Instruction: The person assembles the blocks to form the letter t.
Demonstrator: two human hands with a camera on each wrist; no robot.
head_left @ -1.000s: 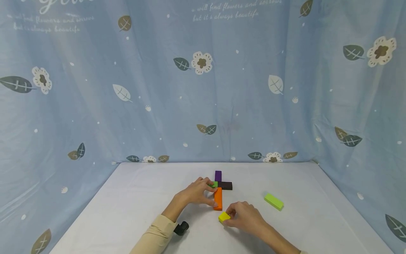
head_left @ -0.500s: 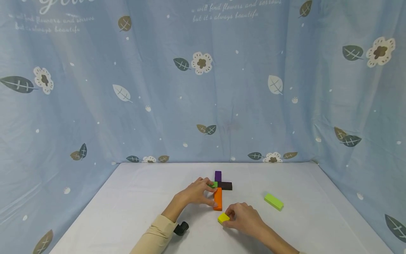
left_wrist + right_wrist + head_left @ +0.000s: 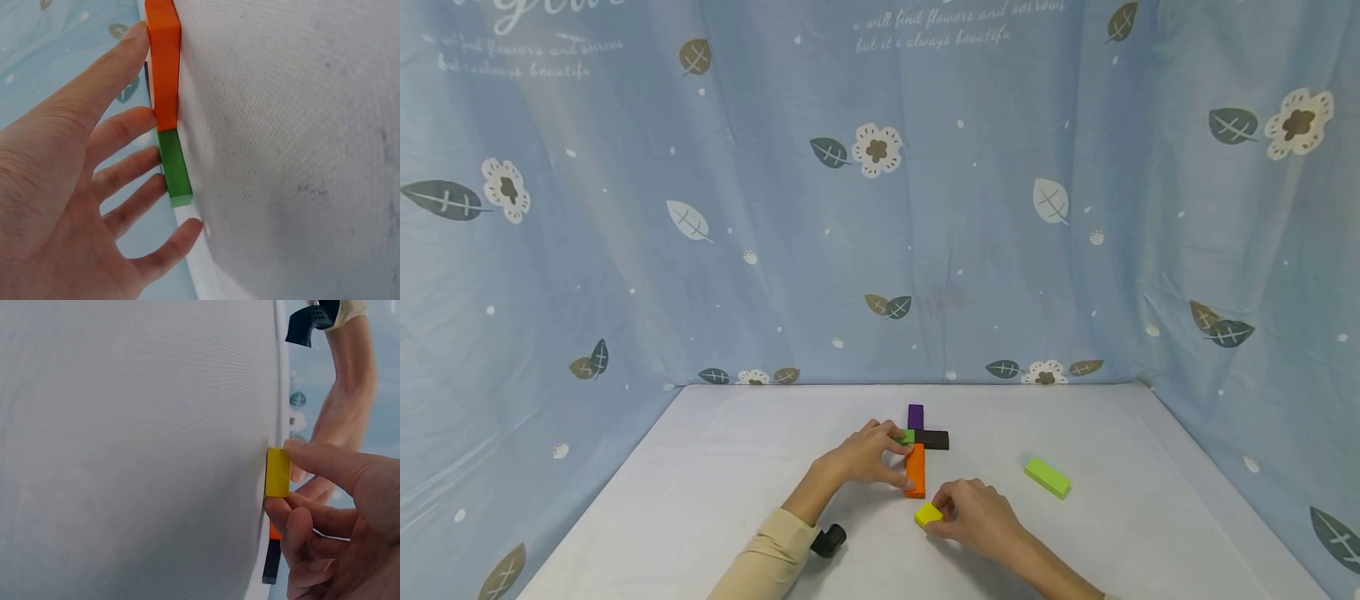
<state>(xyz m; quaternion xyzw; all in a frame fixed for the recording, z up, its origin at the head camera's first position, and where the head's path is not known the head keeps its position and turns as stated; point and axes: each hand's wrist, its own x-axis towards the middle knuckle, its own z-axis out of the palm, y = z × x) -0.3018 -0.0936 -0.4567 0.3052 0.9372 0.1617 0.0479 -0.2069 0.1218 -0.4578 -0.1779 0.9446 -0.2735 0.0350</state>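
My left hand [image 3: 867,456] lies over the left side of an orange block [image 3: 916,472], thumb and index fingertip touching it. In the left wrist view, its middle and ring fingertips are right at a green block [image 3: 175,165] that meets the orange one. A dark block [image 3: 932,439] continues to the right of the green, and a purple block [image 3: 916,417] stands beyond their joint. Between thumb and fingers, my right hand [image 3: 981,518] pinches a yellow block [image 3: 928,515] by its ends, close to the table and just nearer to me than the orange block's end.
A lime-green block [image 3: 1047,477] lies apart on the right of the white table [image 3: 737,467]. Below my left wrist is a black camera [image 3: 828,541]. Blue patterned curtain [image 3: 880,250] encloses the back and sides.
My right hand has shifted slightly left with the yellow block, then held nearly still. The left hand and the other blocks stay in place.
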